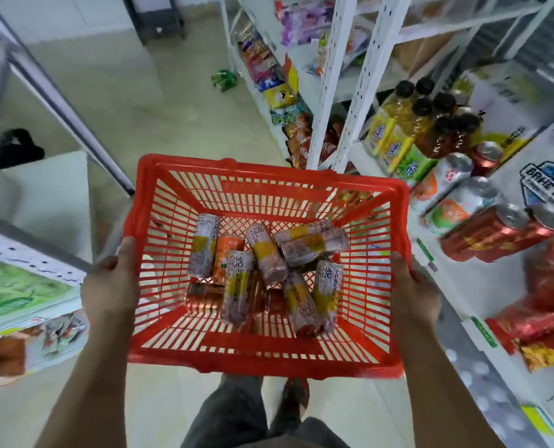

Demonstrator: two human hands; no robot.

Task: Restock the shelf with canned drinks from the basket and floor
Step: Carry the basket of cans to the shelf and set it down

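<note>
head view: looking down an aisle, person standing, legs and a shoe visible below basket
basket (159,202): red plastic, slatted, held level in front of the body above the floor, between the two hands
left hand (112,282): grips basket's left rim, thumb on top edge, fingers wrapped outside
right hand (413,294): grips basket's right rim, thumb over edge, fingers hidden under
cans in basket (266,263): slim pale cans with yellow band, "CHA HUO" print, lying jumbled on the basket bottom, some overlapping; an orange can (228,253) among them, darker red ones underneath
floor (107,92): pale tiles, fairly bare
green cans on floor (224,79): small green cluster lying far ahead, just beside the shelf base; blurred
shelf (343,92): white perforated metal uprights, right side of aisle, several tiers
red cans (495,234): on the shelf at right, near basket's right rim, tilted by lens
white-orange cans (456,202): just behind the red ones
bottles (421,124): black caps, yellow and amber drink, farther back on same tier
snack bags (278,92): colourful, lower shelf ahead
white box (547,189): printed logo, behind cans
left rack (26,286): white shelf edge, green packaging, snack packs below
black object (17,150): on floor at left, cannot tell what
</note>
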